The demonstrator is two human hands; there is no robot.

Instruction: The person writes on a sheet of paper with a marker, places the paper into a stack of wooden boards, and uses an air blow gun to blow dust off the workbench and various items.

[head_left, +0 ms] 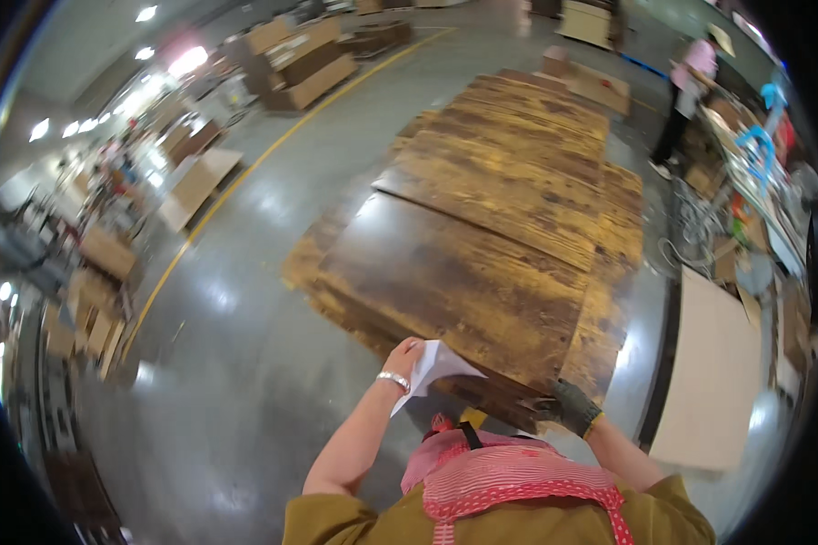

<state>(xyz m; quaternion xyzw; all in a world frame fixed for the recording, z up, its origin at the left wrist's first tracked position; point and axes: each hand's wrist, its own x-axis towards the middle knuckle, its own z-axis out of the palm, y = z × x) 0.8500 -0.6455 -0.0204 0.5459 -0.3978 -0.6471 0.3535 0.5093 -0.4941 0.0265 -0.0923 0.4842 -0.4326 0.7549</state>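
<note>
My left hand [402, 361], bare with a silver band at the wrist, pinches a white sheet of paper [441, 364]. The sheet is bent and hangs at the near edge of a stack of brown wood-grain boards [463, 282]. On my right hand [574, 409] is a dark grey glove with a yellow cuff. It is closed at the near right corner of the stack, around something small that I cannot make out. The top boards lie flat, with a dark gap between two of them.
A yellow line [236, 194] runs along the grey floor at the left. Stacked panels [311, 68] stand beyond it. A pale board [711, 372] lies at the right, near a cluttered bench [745, 173]. Another person [691, 82] stands there at the far right.
</note>
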